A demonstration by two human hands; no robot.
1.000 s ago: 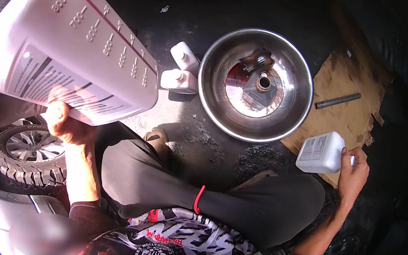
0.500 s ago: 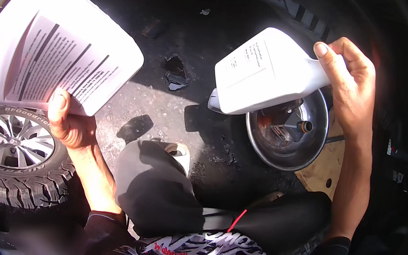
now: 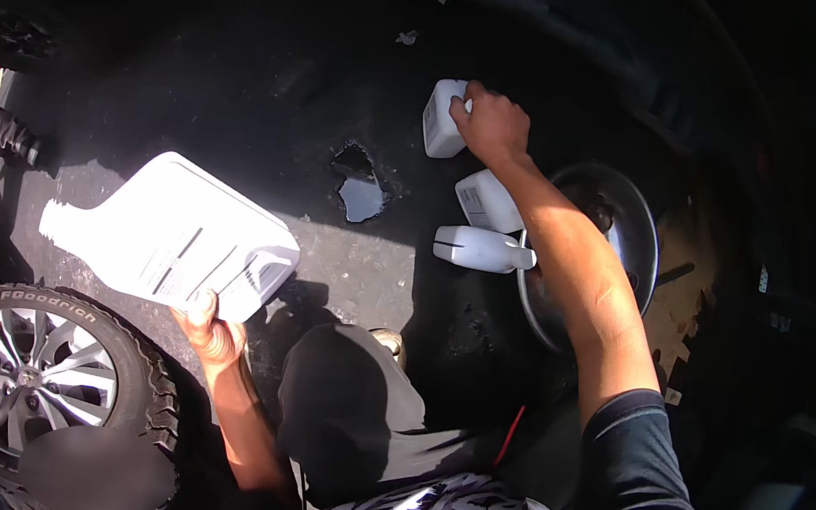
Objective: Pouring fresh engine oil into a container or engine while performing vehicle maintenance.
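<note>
The small white bottle (image 3: pixel 441 118) stands upright on the dark pavement (image 3: pixel 276 89), at the far side of the group of things in front of you. Your right hand (image 3: pixel 488 123) is on its right side and top, fingers curled around it in a grip. Just nearer to you, two more small white bottles lie on their sides: one (image 3: pixel 485 200) tilted beside your right forearm, the other (image 3: pixel 482 249) flat with its neck pointing right, touching the rim of the steel bowl (image 3: pixel 636 241). Your forearm crosses over the left part of that bowl.

Your left hand (image 3: pixel 213 334) holds a large white jug (image 3: pixel 178 244) by its lower corner, thumb pressed on the labelled face and the other fingers hidden beneath it. The jug hangs tilted above the sunlit patch of pavement, its neck pointing left.

Between jug and bottles sits a small wet puddle (image 3: pixel 361 184). A tyre with a silver wheel (image 3: pixel 32 378) lies at your lower left, and brown cardboard (image 3: pixel 676 286) shows right of the bowl.
</note>
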